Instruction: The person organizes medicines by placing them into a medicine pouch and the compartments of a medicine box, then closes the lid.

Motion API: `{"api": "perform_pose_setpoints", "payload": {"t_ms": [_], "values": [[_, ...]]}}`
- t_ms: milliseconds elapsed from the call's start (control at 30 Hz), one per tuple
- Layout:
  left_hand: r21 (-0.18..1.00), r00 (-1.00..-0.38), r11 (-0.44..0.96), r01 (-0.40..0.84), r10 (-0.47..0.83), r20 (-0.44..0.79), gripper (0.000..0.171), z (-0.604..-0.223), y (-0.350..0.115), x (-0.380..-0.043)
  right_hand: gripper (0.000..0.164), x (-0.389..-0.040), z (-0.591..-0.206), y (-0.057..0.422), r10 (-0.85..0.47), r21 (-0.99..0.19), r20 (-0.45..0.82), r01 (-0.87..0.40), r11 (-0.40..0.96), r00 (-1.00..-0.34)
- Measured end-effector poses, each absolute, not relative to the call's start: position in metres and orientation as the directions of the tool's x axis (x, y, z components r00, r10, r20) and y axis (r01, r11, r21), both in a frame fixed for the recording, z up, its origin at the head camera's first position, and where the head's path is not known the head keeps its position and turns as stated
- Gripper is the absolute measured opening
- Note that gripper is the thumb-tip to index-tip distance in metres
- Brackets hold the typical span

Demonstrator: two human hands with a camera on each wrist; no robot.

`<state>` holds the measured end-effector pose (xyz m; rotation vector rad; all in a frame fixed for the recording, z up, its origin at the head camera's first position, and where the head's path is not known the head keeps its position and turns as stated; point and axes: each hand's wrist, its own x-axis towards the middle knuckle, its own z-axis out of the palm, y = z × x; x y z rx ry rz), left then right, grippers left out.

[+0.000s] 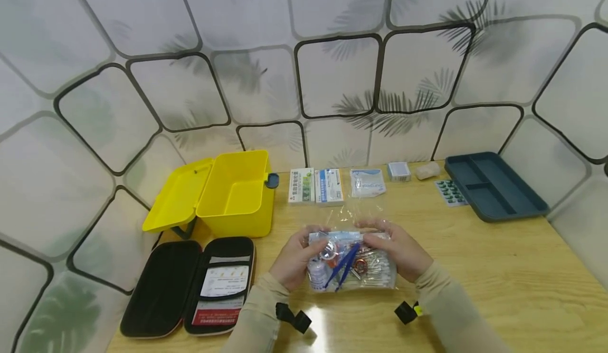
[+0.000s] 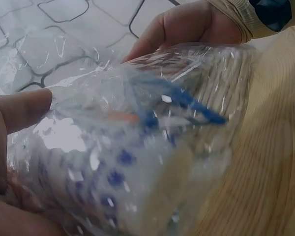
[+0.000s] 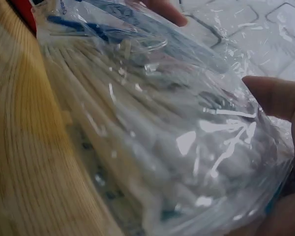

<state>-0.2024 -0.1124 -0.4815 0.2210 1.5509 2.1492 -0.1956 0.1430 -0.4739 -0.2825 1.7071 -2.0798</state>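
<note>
Both hands hold a clear plastic bag (image 1: 350, 286) upright above the near middle of the wooden table. My left hand (image 1: 293, 260) grips its left side, thumb in front and fingers behind. On the right side my right hand (image 1: 404, 250) grips it the same way. Through the film show blue tweezers (image 1: 348, 264), a bundle of cotton swabs (image 3: 103, 98) and a white bottle with purple print (image 1: 317, 275). The bag's loose clear top (image 1: 343, 216) stands up behind the hands. Fingers behind the bag are partly hidden.
At left, a yellow lidded box (image 1: 237, 221) stands open behind an open black case (image 1: 161, 289) with papers. Along the back are two medicine boxes (image 1: 301, 185), a white packet (image 1: 368, 183), a small box (image 1: 399, 171), a bandage roll (image 1: 427, 171), capsule blisters (image 1: 448, 192) and a blue-grey tray (image 1: 518, 205).
</note>
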Motion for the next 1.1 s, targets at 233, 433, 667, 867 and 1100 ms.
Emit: {"api": "perform_pose_setpoints", "payload": {"t_ms": [233, 433, 667, 867, 1100], "values": [[0.911, -0.864, -0.278, -0.304, 0.483, -0.141, 0.049, -0.481, -0.113, -0.202, 0.037, -0.194, -0.471, 0.147, -0.424, -0.956, -0.126, 0.224, -0.189, -0.897], [0.903, -0.867, -0.295, -0.313, 0.476, -0.145, 0.038, -0.478, -0.115, -0.200, 0.030, -0.193, -0.465, 0.149, -0.406, -0.960, -0.106, 0.199, -0.195, -0.908], [0.906, -0.852, -0.288, -0.310, 0.508, -0.130, 0.032, -0.473, -0.118, -0.200, 0.028, -0.193, -0.458, 0.160, -0.412, -0.978, -0.124, 0.182, -0.103, -0.903], [0.890, -0.842, -0.317, -0.328, 0.525, -0.123, 0.024, -0.466, -0.123, -0.199, 0.029, -0.191, -0.453, 0.171, -0.447, -0.989, -0.070, 0.119, -0.082, -0.892], [0.866, -0.815, -0.400, -0.301, 0.580, -0.015, 0.026, -0.465, -0.130, -0.200, 0.027, -0.190, -0.451, 0.171, -0.493, -0.977, 0.009, 0.096, -0.188, -0.870]]}}
